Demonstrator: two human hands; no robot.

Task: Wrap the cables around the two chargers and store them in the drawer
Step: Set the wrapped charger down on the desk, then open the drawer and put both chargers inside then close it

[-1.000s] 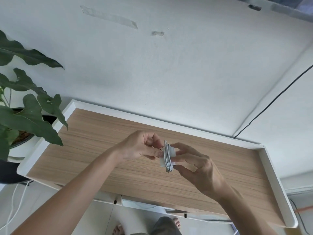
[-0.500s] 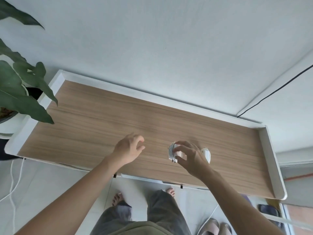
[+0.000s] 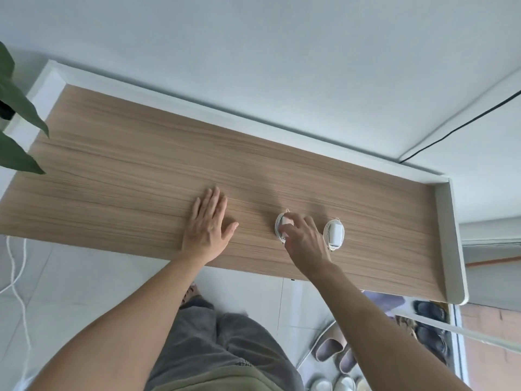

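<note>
1. Wooden desktop (image 3: 141,165) with raised white rim (image 3: 448,221) at back and right side, set against a pale wall.
2. Left hand (image 3: 207,225): flat on the wood, palm down, fingers extended and close together, thumb out to the right. Holding nothing.
3. Right hand (image 3: 303,238): fingers curled down over the left charger (image 3: 282,225), fingertips on its top. Contact looks like a light pinch, but whether gripping or merely resting on it cannot be told.
4. Left charger: white block wound with white cable, loops showing at its left edge, lying on the wood near the front edge. Mostly covered by the fingers.
5. Right charger (image 3: 335,232): also white and cable-wrapped, lying on the wood just beside the right hand, on its right. Not touched. Fully in view, cable forming an oval ring around the block.
6. Two chargers near each other but apart, both right of centre on the desktop.
7. Left hand well apart from both chargers.
8. Drawer: not distinguishable under the desktop edge.
9. Green plant leaves (image 3: 17,114) at left margin, overhanging the desk corner.
10. Thin black wire (image 3: 462,125) running along the wall at upper right.
11. Below desk: tiled floor, grey trousers (image 3: 225,342), slippers (image 3: 329,351) at lower right, white cord (image 3: 17,292) on the floor at left.
</note>
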